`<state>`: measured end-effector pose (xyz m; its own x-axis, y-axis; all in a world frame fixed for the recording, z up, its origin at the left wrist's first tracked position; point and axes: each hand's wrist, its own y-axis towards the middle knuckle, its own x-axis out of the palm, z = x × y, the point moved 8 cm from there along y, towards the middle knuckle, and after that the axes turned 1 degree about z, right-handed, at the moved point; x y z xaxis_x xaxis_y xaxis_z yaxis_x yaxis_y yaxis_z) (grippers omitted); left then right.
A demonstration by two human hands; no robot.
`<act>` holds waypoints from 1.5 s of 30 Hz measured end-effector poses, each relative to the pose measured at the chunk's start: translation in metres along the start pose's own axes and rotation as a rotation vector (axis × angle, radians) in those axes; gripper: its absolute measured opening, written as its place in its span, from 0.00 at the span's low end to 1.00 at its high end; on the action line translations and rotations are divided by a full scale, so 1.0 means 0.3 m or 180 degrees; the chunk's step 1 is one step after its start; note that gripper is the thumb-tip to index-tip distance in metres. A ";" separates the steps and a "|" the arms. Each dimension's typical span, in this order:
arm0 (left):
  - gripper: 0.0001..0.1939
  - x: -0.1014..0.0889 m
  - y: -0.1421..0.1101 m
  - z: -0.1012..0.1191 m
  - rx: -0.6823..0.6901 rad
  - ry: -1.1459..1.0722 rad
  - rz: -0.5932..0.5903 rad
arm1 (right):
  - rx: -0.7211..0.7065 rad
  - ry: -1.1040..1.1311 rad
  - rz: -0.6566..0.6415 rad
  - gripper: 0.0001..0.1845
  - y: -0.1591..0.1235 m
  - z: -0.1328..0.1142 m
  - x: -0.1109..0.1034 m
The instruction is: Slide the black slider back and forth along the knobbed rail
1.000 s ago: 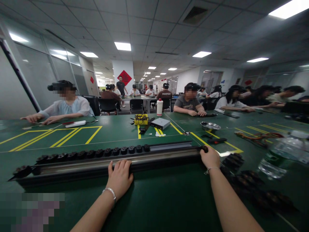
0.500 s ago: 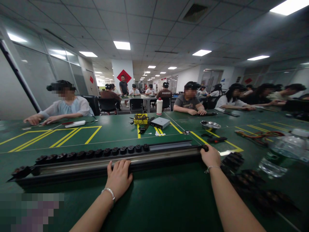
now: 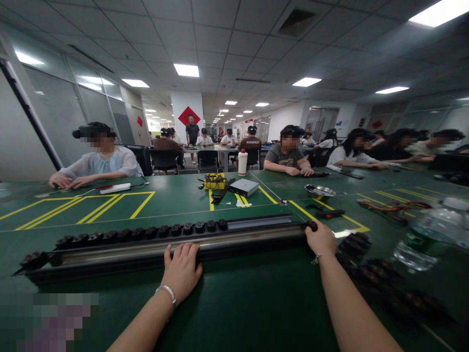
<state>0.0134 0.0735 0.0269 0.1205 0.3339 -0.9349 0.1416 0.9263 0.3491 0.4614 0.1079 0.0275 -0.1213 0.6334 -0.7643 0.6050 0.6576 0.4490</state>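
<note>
A long black trough (image 3: 234,252) with a shiny metal tube (image 3: 120,253) along it lies across the table before me. My left hand (image 3: 182,266) grips its near side around the middle, fingers bent over the edge and thumb apart. At the right end, my right hand (image 3: 320,238) is closed around a small dark round end piece (image 3: 312,225), partly hidden by the fingers. Behind the tube runs a row of several black ridged round parts (image 3: 151,232). A pale strip (image 3: 258,223) continues that row to the right.
More black parts (image 3: 377,274) lie right of my right forearm, near a clear water bottle (image 3: 417,239). Farther back are a metal bowl (image 3: 320,190), a grey box (image 3: 244,187), a yellow box with cables (image 3: 214,181) and a white bottle (image 3: 242,163). Co-workers sit across the table.
Both my hands keep their places on the trough. The view has shifted slightly. Across the table at left, a co-worker's hands have come closer together.
</note>
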 end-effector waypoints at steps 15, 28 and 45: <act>0.20 0.000 0.001 -0.001 0.0039 -0.0082 0.0039 | 0.0050 0.0064 0.0010 0.22 -0.002 0.004 -0.005; 0.19 -0.003 -0.002 0.003 0.0061 -0.0016 0.0118 | 0.0249 0.0195 -0.0122 0.24 -0.006 0.006 -0.008; 0.19 0.005 -0.002 -0.004 0.0059 0.0004 0.0096 | 0.0441 0.0166 -0.0241 0.25 0.004 0.041 -0.002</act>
<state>0.0124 0.0735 0.0253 0.1237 0.3619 -0.9240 0.1560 0.9125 0.3782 0.4717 0.1032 0.0229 -0.2093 0.6068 -0.7668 0.6948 0.6441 0.3200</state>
